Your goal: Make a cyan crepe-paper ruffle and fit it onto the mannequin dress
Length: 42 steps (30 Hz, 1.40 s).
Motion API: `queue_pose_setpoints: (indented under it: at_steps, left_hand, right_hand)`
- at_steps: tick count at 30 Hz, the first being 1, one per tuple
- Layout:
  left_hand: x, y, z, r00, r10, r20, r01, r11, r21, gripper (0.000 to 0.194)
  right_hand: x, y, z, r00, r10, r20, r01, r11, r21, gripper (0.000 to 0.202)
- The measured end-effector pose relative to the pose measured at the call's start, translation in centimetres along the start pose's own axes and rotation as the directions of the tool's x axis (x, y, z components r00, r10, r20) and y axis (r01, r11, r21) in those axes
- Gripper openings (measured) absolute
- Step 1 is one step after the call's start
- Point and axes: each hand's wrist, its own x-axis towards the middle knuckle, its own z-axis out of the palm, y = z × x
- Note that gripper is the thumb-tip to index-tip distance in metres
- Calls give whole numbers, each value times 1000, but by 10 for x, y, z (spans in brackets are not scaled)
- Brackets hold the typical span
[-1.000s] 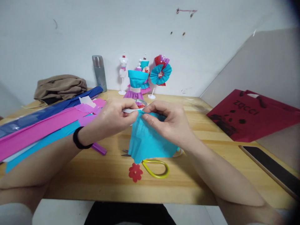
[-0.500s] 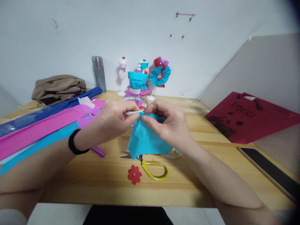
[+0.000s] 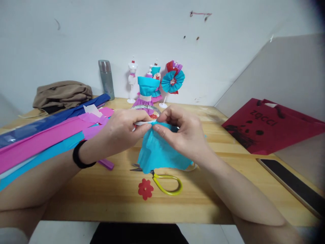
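Note:
A turquoise sheet of crepe paper [image 3: 159,149] hangs between my hands, its top edge gathered at the fingertips. My left hand [image 3: 129,125] is closed in a pinch on a narrow white strip [image 3: 144,122] where it meets the crepe paper. On the other side, thumb and index finger of my right hand [image 3: 177,127] pinch the gathered edge. Below the sheet lie scissors with yellow handles [image 3: 169,184], their blades partly covered by it. A red paper flower [image 3: 146,189] rests on the table just in front of them.
Small dress forms in paper dresses [image 3: 147,86] stand at the back, beside a grey flask [image 3: 106,79]. Pink crepe paper [image 3: 50,137] and other coloured sheets lie at left, near a brown cloth [image 3: 63,94]. A red bag [image 3: 266,125] and phone [image 3: 286,183] are at right.
Both hands keep their pinch in almost the same place. The lower right part of the crepe paper has spread slightly to the right. The view has shifted a little.

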Motion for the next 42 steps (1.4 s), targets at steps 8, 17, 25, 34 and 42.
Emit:
queue_pose_setpoints:
  at_steps: [8, 17, 25, 34, 42]
  left_hand:
    - [3, 0, -5, 996, -84, -3, 84, 996, -10, 16]
    - [4, 0, -4, 996, -90, -3, 90, 996, 21, 16]
    - [3, 1, -5, 995, -101, 15, 101, 995, -8, 17]
    - [4, 1, -4, 992, -122, 17, 123, 991, -60, 16]
    - [5, 0, -3, 993, -113, 28, 115, 990, -77, 16]
  right_hand:
    - [3, -3, -3, 995, 52, 90, -53, 999, 2, 12]
    - [4, -7, -7, 983, 82, 165, -85, 996, 12, 13]
    - [5, -7, -7, 973, 79, 216, -88, 996, 33, 12]
    - [5, -5, -7, 977, 49, 208, -53, 998, 16, 17]
    - [5, -8, -10, 980, 61, 192, -63, 998, 4, 16]
